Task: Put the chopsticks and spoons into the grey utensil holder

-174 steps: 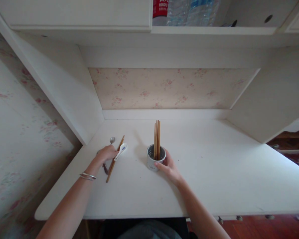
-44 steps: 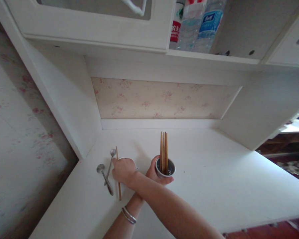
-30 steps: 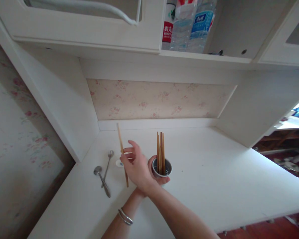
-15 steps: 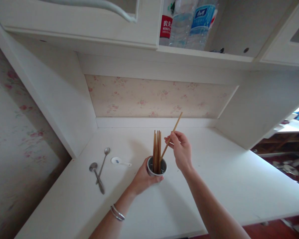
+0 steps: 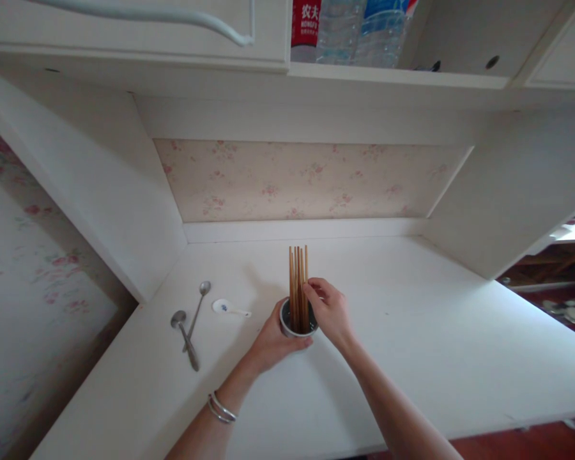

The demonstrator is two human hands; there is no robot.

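Note:
My left hand (image 5: 275,342) is wrapped around a round metal cup (image 5: 297,334) with a dark inside. Several wooden chopsticks (image 5: 295,287) stand upright in it, bunched together. At the cup's right side, my right hand (image 5: 329,310) pinches one chopstick (image 5: 306,265), whose lower part is down in the cup with the others. The tips inside the cup are hidden. Left of the cup lies a small white spoon (image 5: 224,306) with a blue mark. Farther left, a long-handled metal spoon (image 5: 204,289) and a thicker metal spoon (image 5: 178,317) lie with their handles crossed.
Everything stands on a white counter (image 5: 436,332) with side panels. Overhead, a cabinet shelf (image 5: 393,75) holds several plastic bottles (image 5: 340,32), beside a white door with a curved handle (image 5: 172,18). Floral wallpaper (image 5: 287,182) covers the back wall.
My right hand has come down and left, bringing its chopstick from a slant to upright against the bunch. The left hand keeps hold of the cup. The camera view has shifted slightly.

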